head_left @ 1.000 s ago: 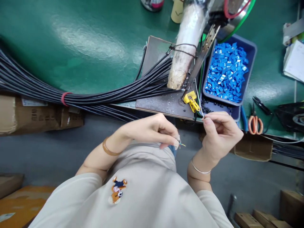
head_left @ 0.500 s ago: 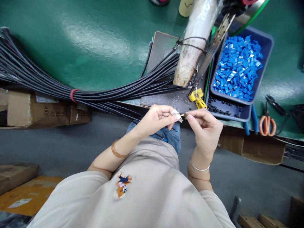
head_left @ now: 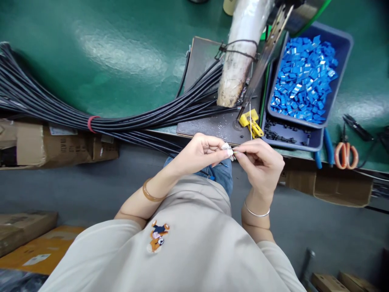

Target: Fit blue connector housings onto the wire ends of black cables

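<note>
My left hand (head_left: 203, 152) is closed in a pinch, with white wrapping around its thumb and fingertip. Between the two hands shows a short bit of thin coloured wires (head_left: 235, 152), apparently from a cable end mostly hidden by the left fingers. My right hand (head_left: 261, 160) pinches these wires from the other side, its fingertips almost touching the left ones. Just beyond the hands, a yellow cable stripper (head_left: 252, 123) lies by the board. To the left runs a thick bundle of black cables (head_left: 130, 122), bound with a red tie (head_left: 91, 124).
A grey-blue bin (head_left: 340, 77) of blue connector pieces stands over a lower tray (head_left: 306, 142) of small black parts. Orange-handled pliers (head_left: 345, 155) lie at the right. A plastic-wrapped post (head_left: 238, 56) overhangs the dark board (head_left: 200, 129). Cardboard boxes (head_left: 67, 146) sit beneath the green table (head_left: 121, 52).
My right hand has moved slightly left, closing the gap to my left hand, so less wire shows between them. The camera view has shifted a little.
</note>
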Tool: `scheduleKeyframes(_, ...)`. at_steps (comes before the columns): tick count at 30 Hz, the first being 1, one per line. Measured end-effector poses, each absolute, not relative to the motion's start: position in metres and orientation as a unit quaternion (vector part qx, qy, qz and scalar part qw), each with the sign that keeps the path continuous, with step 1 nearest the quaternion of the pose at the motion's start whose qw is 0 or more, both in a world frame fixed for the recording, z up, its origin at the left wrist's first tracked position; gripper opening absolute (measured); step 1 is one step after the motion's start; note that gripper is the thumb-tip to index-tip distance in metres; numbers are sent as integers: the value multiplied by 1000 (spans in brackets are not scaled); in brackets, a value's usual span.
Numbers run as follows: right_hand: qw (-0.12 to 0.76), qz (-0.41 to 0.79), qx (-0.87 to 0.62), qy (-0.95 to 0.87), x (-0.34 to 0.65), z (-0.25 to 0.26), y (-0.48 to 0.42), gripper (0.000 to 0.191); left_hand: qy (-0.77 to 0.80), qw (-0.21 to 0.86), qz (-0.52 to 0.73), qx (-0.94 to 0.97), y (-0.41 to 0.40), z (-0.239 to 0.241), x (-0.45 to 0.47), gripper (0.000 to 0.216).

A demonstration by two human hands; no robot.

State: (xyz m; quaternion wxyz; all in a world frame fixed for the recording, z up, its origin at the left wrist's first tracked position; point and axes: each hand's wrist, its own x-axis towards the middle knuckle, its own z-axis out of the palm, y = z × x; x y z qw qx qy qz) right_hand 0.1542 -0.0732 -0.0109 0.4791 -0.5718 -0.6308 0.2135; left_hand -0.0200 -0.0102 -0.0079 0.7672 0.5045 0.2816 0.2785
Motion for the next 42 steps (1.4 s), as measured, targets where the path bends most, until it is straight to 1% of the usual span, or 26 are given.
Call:
scheduleKeyframes(3,473,195,-556,-655,155,-8,-75,6,287,760,266,519,-10,-9,-22,33)
scheduleKeyframes(5,475,210,-547,-657,157,-7,-76,6,283,750,262,537,-9,-10,-24,28)
scheduleKeyframes(7,469,269,-543,-643,160,-5,-75,3,271,727,263,573,-9,-11,-26,22)
scheduleKeyframes(11,423,468,-513,-583,167,-7,-72,20,257,629,279,679,-12,-9,-25,11)
scheduleKeyframes(13,422,491,-517,-560,166,-9,-72,22,271,599,295,693,-15,-8,-22,13)
scheduleKeyframes(15,460,419,-559,-548,162,-10,-73,16,298,616,317,656,-18,-9,-18,14)
scheduleKeyframes(18,527,210,-607,-557,155,-9,-75,2,332,664,344,575,-20,-10,-14,14)
scheduleKeyframes(20,532,104,-589,-600,153,-8,-77,9,338,682,343,551,-19,-10,-12,14)
scheduleKeyframes(22,510,50,-560,-651,155,-8,-77,18,336,693,337,541,-18,-9,-12,14)
scheduleKeyframes(25,474,21,-536,-698,161,-9,-77,25,337,709,331,523,-17,-9,-12,16)
scheduleKeyframes(31,408,9,-529,-744,169,-8,-76,20,342,725,327,501,-20,-12,-12,18)
scheduleKeyframes(36,416,33,-521,-744,165,-7,-74,19,339,714,331,516,-21,-16,-12,11)
scheduleKeyframes(42,440,11,-533,-722,165,-8,-75,20,332,698,340,536,-21,-17,-12,17)
